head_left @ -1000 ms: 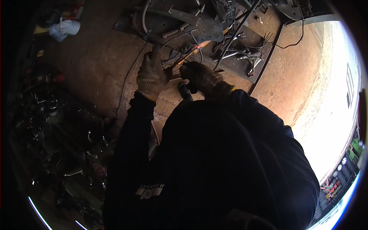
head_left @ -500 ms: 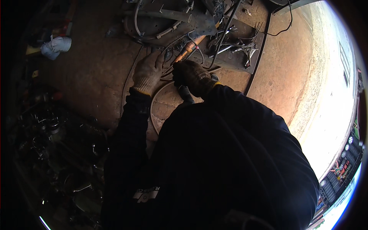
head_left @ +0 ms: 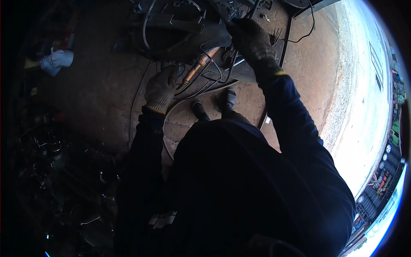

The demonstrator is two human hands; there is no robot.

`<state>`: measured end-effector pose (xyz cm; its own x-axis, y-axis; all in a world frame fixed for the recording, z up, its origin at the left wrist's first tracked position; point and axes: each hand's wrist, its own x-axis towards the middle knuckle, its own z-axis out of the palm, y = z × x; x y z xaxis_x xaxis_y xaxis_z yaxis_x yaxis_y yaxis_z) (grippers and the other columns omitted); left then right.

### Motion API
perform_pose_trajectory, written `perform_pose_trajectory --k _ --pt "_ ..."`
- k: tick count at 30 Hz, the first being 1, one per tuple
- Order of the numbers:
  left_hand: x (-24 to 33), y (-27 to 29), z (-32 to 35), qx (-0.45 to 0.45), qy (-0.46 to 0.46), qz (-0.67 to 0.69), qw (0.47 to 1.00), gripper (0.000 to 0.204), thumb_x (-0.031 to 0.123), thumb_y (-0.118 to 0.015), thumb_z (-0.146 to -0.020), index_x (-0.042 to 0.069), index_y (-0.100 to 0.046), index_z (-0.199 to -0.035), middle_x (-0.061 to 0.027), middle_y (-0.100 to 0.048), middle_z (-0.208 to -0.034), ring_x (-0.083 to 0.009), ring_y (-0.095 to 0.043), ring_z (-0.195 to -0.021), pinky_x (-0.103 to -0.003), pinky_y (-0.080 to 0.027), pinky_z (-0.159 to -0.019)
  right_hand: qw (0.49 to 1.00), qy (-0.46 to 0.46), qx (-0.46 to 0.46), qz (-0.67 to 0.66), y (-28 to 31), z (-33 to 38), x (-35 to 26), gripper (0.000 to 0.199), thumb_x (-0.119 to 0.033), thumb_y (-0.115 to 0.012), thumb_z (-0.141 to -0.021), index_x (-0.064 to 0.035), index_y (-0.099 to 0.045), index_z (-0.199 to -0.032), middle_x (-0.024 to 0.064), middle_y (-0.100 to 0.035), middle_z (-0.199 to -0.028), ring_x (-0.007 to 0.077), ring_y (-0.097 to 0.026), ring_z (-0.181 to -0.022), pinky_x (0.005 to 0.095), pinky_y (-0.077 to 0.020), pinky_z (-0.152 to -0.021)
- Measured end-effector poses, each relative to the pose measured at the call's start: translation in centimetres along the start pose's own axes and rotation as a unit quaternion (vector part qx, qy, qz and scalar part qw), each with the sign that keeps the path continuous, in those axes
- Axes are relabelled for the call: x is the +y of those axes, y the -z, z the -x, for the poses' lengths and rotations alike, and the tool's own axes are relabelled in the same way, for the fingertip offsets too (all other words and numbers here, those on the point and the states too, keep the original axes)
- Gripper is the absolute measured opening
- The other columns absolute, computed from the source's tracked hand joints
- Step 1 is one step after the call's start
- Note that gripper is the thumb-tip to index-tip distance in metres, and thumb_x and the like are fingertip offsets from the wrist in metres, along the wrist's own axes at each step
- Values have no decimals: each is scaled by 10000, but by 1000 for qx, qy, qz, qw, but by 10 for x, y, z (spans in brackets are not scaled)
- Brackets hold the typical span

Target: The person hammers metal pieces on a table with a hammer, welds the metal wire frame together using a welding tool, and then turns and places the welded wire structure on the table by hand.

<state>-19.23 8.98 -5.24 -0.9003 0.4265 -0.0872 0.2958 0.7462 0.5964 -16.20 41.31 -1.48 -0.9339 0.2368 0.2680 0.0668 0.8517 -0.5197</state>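
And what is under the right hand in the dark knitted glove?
Beside the gloved right hand, a dark metal plate shows on its left and thin dark rods on its right. What lies directly under the hand is covered.

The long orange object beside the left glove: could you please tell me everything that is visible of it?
The long orange object is slim and straight, with darker patches partway along and a narrower lower end. It slants up and rightward, its upper end near a dark metal plate. A dark cable runs close by. The left hand is near its lower end; contact cannot be told, nor its material.
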Motion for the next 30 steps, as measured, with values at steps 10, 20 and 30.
perform_pose_trajectory --k 10,20,30 --pt "3 -4 0 73 -90 -96 989 227 324 -599 -1015 157 -717 -1115 -124 -742 -900 -360 -713 -815 -485 -563 -711 986 -84 -132 50 -24 -115 26 412 -416 -664 -1003 -42 -675 -1174 38 -681 -851 141 -673 -701 309 -542 -628" --pt "-1 -2 5 124 -150 -127 973 188 311 -642 -990 152 -722 -1051 -111 -723 -782 -326 -706 -689 -454 -559 -622 937 -117 -83 -319 6 -84 0 415 -423 -643 -1017 -50 -672 -1199 23 -665 -839 129 -662 -694 299 -532 -620" --pt "17 11 6 90 -126 -82 985 215 324 -655 -985 152 -733 -1089 -94 -709 -706 -291 -701 -607 -415 -548 -565 945 -122 -4 -304 -12 89 -27 335 -257 -609 -1039 -7 -630 -1261 40 -645 -904 151 -621 -746 319 -512 -660"
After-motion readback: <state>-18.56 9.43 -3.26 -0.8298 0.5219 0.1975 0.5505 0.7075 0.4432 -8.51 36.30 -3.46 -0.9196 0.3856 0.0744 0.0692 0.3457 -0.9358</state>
